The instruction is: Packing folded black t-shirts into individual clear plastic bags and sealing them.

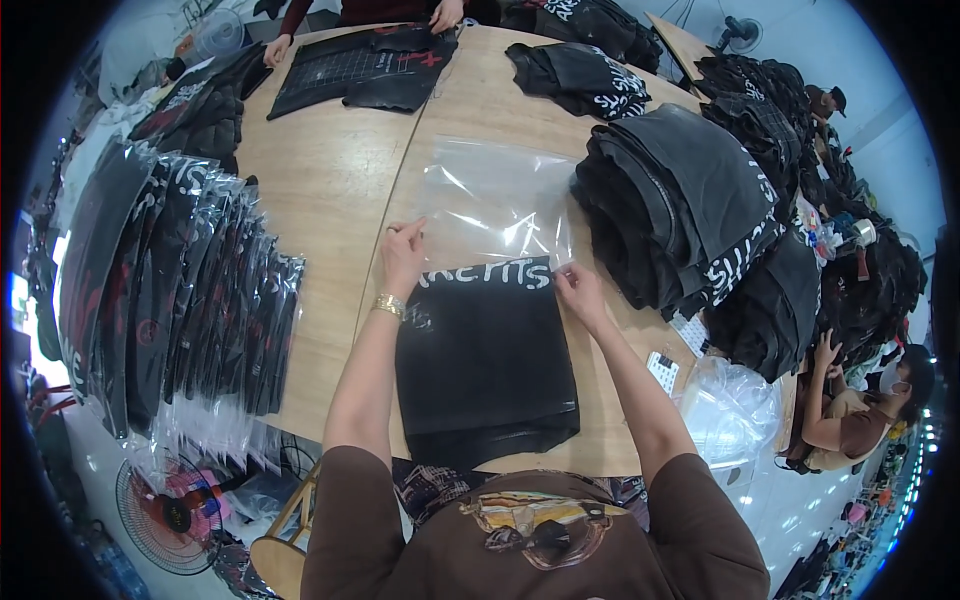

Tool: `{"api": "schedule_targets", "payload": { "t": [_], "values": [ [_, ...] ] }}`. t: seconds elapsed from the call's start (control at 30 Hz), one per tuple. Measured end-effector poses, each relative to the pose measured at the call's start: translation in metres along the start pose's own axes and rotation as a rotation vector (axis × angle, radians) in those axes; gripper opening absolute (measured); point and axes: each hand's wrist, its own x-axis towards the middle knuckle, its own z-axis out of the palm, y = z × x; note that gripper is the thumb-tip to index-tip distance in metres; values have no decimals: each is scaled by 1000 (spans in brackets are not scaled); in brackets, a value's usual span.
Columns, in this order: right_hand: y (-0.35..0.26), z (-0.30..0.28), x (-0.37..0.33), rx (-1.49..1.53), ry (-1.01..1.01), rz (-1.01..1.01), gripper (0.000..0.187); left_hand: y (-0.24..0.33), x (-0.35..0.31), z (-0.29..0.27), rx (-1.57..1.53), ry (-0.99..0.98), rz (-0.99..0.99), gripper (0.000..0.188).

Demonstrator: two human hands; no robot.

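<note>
Nearest to me on the wooden table (330, 160), between the two forearms, lies a folded black garment (485, 350), flat and matte, its near edge a little uneven. White, hand-drawn-looking capitals run across its far end; the left hand hides part of the line. My left hand (403, 248) pinches the left edge of a clear plastic bag (490, 190); my right hand (578, 288) grips the garment's far right corner, at the bag's mouth. I can't tell whether the garment's end is inside. The bag lies flat and glossy beyond it. To my right, a tall pile of dark garments (670, 190) shows similar white lettering. Farthest off, a co-worker's hand (447, 14) touches a black garment with a red mark (375, 70), its small print unreadable from here.
</note>
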Motion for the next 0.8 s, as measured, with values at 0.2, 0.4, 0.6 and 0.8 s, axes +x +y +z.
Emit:
{"api": "schedule_targets", "payload": {
  "t": [0.2,0.4,0.6,0.8],
  "values": [
    [4,1,0,-33,-228,139,20,-6,-8,-38,54,-132,121,39],
    [-100,-5,3,-777,-149,-141,13,-6,-18,-66,-19,-249,43,38],
    [-163,108,5,-265,-367,-577,14,-18,-16,-63,-25,-209,107,30],
    [-152,122,3,-282,-343,-650,12,-30,-12,-66,-126,-282,102,36]
  ]
}}
